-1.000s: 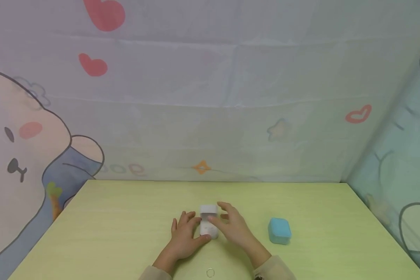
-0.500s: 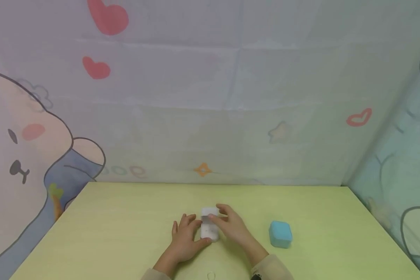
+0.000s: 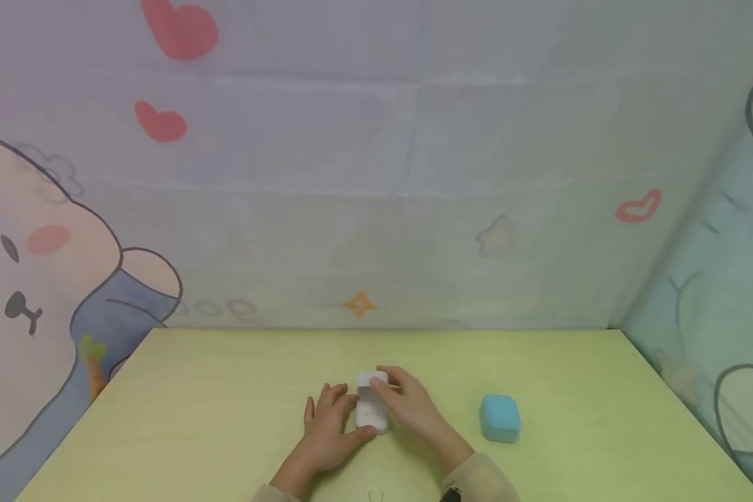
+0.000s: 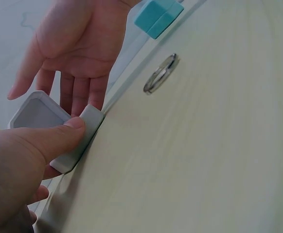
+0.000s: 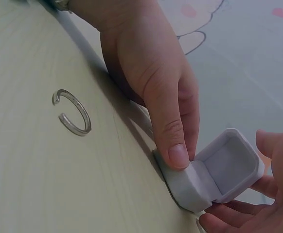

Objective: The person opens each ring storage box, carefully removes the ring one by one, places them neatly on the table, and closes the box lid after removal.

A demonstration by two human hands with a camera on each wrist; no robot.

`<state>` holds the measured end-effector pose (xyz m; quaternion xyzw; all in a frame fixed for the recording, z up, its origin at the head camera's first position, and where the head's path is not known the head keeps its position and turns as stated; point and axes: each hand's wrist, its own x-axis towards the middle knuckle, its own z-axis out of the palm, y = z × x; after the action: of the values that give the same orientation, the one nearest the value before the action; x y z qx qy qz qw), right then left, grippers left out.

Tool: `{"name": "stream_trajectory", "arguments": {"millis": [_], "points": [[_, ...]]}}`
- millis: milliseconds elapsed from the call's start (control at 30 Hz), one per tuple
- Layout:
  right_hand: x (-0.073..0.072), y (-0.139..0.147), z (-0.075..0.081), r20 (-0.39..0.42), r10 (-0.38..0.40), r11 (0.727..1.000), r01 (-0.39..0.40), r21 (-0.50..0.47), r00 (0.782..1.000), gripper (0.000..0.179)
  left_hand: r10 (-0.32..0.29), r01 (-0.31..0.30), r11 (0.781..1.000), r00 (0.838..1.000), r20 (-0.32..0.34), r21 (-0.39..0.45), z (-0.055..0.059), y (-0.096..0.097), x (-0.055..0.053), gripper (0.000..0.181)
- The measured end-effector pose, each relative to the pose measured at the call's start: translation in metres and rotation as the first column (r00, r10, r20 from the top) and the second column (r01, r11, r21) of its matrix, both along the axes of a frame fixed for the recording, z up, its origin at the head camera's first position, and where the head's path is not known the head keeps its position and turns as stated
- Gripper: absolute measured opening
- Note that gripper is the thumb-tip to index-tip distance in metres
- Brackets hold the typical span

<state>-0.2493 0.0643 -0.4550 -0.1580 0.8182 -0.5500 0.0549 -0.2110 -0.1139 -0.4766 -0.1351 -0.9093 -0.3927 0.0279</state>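
Observation:
A small white ring box stands on the table with its lid raised; in the right wrist view its lined inside looks bare. My left hand holds the base, the thumb on the front edge and fingers at the far side. My right hand is at the lid, its thumb by the rim and its other fingers stretched behind the box. In the left wrist view a narrow gap shows between that thumb and the lid. On the tabletop in front lies a silver open-ended ring.
To the right on the pale yellow-green table sits a light blue rounded box. Behind the table hangs a printed cloth with hearts and a cartoon bear.
My right hand has shifted slightly left, so its thumb now overlaps the lid in the head view. My left hand stays on the base. The head view has shifted a little.

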Motion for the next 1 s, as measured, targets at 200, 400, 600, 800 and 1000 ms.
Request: {"name": "stream_trajectory", "arguments": {"millis": [200, 400, 600, 800, 1000], "points": [[-0.0028, -0.0013, 0.0022, -0.031, -0.014, 1.000, 0.013, -0.026, 0.999, 0.051, 0.018, -0.018, 1.000, 1.000, -0.012, -0.009, 0.0005, -0.0007, -0.0028, 0.063], [-0.0017, 0.0001, 0.0017, -0.016, -0.015, 0.998, 0.014, -0.061, 1.000, 0.048, 0.014, -0.014, 1.000, 1.000, 0.004, -0.002, 0.0008, 0.0006, -0.0010, 0.063], [-0.0010, 0.0004, 0.0026, -0.001, -0.005, 0.997, 0.005, -0.073, 1.000, 0.050, 0.010, -0.010, 1.000, 1.000, 0.003, -0.002, 0.0011, 0.0006, 0.0003, 0.063], [0.0001, 0.0003, 0.0035, -0.005, -0.002, 0.996, 0.002, -0.088, 1.000, 0.046, 0.009, -0.009, 1.000, 1.000, 0.003, -0.004, 0.0033, 0.0005, 0.0019, 0.062], [-0.0014, -0.0004, 0.0003, -0.008, -0.004, 0.997, 0.004, -0.083, 1.000, 0.040, 0.007, -0.007, 1.000, 1.000, 0.009, -0.003, 0.0049, 0.0007, 0.0035, 0.062]]}}
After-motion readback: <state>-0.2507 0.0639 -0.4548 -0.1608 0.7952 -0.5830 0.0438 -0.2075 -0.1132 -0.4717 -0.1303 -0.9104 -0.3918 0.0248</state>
